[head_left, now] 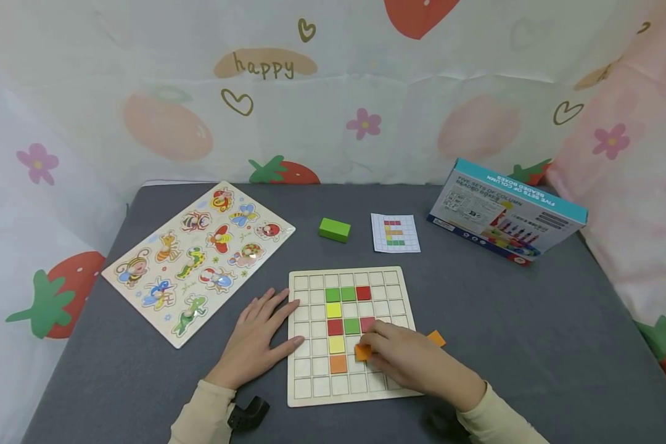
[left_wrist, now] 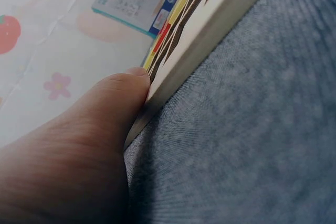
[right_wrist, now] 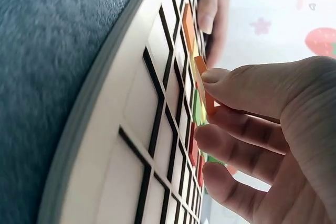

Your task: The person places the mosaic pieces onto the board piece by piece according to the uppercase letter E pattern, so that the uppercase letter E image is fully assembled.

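A wooden grid board (head_left: 303,387) lies flat on the table, with green, yellow, red and orange square tiles in its cells. My left hand (head_left: 258,339) rests at the board's left edge, fingers spread and extended; the left wrist view shows its thumb (left_wrist: 118,90) against the edge. Above the lower middle cells, my right hand (head_left: 416,361) pinches an orange tile (head_left: 363,352) between thumb and finger. In the right wrist view this tile (right_wrist: 205,85) is tilted, over the board. An orange tile in the grid (head_left: 338,364) lies to its left.
Another orange piece (head_left: 436,338) shows beyond my right hand, by the board's right edge. Behind the board are a green block (head_left: 335,230) and a pattern card (head_left: 396,234). An insect puzzle board (head_left: 198,262) lies left; a printed box (head_left: 505,213) stands back right.
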Demonstrator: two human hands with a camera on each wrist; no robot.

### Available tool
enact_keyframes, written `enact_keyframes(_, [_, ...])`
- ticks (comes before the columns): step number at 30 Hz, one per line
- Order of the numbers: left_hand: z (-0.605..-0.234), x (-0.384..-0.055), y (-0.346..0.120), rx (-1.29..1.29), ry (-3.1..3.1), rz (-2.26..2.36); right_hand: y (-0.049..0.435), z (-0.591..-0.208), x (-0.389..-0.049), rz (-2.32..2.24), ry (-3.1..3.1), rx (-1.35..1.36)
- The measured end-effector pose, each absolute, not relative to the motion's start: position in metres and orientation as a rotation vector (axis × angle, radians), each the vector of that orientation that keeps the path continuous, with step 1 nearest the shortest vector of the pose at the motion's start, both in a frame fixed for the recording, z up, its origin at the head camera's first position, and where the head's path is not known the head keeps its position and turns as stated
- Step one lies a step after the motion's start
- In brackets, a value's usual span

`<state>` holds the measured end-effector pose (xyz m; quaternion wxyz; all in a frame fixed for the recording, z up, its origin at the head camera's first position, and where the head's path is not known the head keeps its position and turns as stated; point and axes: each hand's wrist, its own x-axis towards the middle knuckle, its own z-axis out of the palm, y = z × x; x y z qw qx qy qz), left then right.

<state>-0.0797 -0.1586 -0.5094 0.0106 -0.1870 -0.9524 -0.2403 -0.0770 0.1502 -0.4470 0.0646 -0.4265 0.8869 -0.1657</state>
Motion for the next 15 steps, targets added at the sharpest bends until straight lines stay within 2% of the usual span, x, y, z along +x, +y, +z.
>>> enact_keyframes(15, [-0.5085, -0.0796, -0.1581, -0.589, -2.968, -0.754, 0.141, -0.4525, -0.075, -0.444, 2.625, -1.356])
